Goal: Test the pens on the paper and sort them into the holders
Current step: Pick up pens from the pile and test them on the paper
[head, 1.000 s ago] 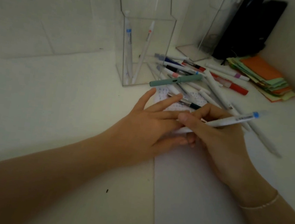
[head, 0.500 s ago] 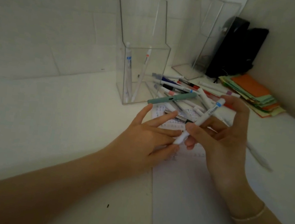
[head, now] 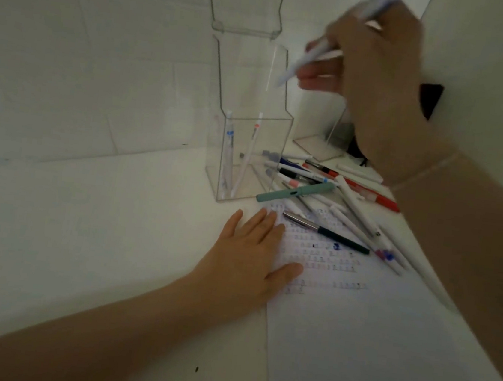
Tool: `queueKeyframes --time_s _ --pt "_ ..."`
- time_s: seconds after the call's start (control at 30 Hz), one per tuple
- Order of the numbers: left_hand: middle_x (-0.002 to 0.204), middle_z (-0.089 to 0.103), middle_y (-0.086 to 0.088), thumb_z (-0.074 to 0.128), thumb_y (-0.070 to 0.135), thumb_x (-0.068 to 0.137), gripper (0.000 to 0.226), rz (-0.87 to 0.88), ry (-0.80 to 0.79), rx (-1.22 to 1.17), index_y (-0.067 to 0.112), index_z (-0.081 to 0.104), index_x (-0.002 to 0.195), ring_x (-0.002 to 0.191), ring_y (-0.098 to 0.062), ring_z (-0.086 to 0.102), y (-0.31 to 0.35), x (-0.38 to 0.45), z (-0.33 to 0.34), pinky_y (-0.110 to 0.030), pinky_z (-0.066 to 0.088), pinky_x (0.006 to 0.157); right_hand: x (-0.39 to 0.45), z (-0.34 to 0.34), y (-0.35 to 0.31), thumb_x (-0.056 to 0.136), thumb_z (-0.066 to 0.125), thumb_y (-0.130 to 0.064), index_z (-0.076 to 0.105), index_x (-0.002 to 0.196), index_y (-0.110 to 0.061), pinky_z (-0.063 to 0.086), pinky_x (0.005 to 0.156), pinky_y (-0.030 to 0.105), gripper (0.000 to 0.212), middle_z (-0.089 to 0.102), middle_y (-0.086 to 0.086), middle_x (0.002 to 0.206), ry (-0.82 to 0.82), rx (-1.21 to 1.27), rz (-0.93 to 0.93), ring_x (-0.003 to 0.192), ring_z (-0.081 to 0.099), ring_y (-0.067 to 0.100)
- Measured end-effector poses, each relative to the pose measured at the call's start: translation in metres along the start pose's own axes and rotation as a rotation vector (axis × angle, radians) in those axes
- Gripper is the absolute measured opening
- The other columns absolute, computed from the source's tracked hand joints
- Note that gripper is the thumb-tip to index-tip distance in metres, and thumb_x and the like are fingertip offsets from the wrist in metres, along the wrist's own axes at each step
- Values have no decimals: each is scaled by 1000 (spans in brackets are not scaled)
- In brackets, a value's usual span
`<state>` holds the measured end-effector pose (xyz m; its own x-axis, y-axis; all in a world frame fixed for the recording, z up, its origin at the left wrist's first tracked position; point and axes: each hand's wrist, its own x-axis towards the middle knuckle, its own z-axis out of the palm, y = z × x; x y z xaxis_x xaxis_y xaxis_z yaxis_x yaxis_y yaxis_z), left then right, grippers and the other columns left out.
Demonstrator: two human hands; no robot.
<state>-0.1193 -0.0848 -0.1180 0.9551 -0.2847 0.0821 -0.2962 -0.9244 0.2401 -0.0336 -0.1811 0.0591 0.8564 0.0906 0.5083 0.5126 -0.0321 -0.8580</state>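
a: since half a second ago the right hand has gone from low over the paper to high above the near holder, taking the white pen with it. the left hand hasn't shifted; it lies flat and open, fingers spread, pinning the paper's left edge to the worktop and gripping nothing.

b: how is the right hand holding it?

a: fingers curled closed round the barrel. the pen is blurred, but its long axis seems to slant, tip down and to the left, tail up past the knuckles toward the top of the frame.

b: and the holder from there?

a: below and left of the tip. the tip hangs just right of the tall clear back panel, above the open mouth. two pens already lean inside, toward the left and middle, so the right part of the box looks freest. i judge the pen needs tipping nearer upright and a short move left before it drops in.

b: anything in the way?

a: the pile of untested pens lies at the holder's right foot, well below the hand. a second holder stands behind, mostly hidden by the right wrist. the right hand is the nearer one by far.
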Motion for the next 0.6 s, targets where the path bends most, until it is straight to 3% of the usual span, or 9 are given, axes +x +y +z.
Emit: queueKeyframes --time_s 0.1,0.2,0.3,0.4,0.47,0.53,0.6 --pt "158 -1 -1 13 64 92 74 20 23 20 18 9 149 143 -10 -9 -1 0 1 -35 -12 115 16 38 9 96 44 -11 49 83 -10 58 56 31 14 62 16 81 -160 -209 29 55 64 21" --pt "158 -1 -2 15 62 93 73 24 21 12 16 9 149 144 -11 -8 -1 -1 1 -34 -12 115 19 59 37 89 50 -12 57 84 -5 49 50 18 11 59 9 78 -373 -582 105 68 63 21" --pt "158 0 -3 15 63 92 74 22 28 12 15 10 149 144 -11 -7 -1 0 1 -33 -12 114 19 64 51 84 55 -9 44 75 -12 47 54 22 14 55 6 83 -433 -630 129 73 59 22" --pt "158 0 -3 12 64 89 78 23 27 24 15 10 149 144 -11 -7 -2 0 2 -33 -13 113 15 59 44 87 54 -12 44 91 -11 45 47 16 11 54 5 83 -516 -654 141 62 55 16" --pt "158 -1 -3 14 64 90 76 23 19 21 16 10 149 144 -11 -7 -3 0 2 -34 -11 114 13 54 40 91 50 -20 48 101 -9 38 44 13 15 53 2 81 -599 -802 78 66 52 13" --pt "158 -2 -2 18 62 93 74 16 5 12 16 9 149 144 -11 -8 -3 0 1 -35 -10 116 12 47 37 94 47 -24 57 101 -6 38 51 16 22 57 4 86 -526 -876 -86 74 54 17" --pt "158 -2 -2 20 61 92 73 15 3 11 16 9 149 144 -10 -8 -2 0 0 -35 -10 116 10 34 32 91 47 -20 61 91 -6 41 58 23 19 61 7 81 -252 -774 -255 72 56 18"
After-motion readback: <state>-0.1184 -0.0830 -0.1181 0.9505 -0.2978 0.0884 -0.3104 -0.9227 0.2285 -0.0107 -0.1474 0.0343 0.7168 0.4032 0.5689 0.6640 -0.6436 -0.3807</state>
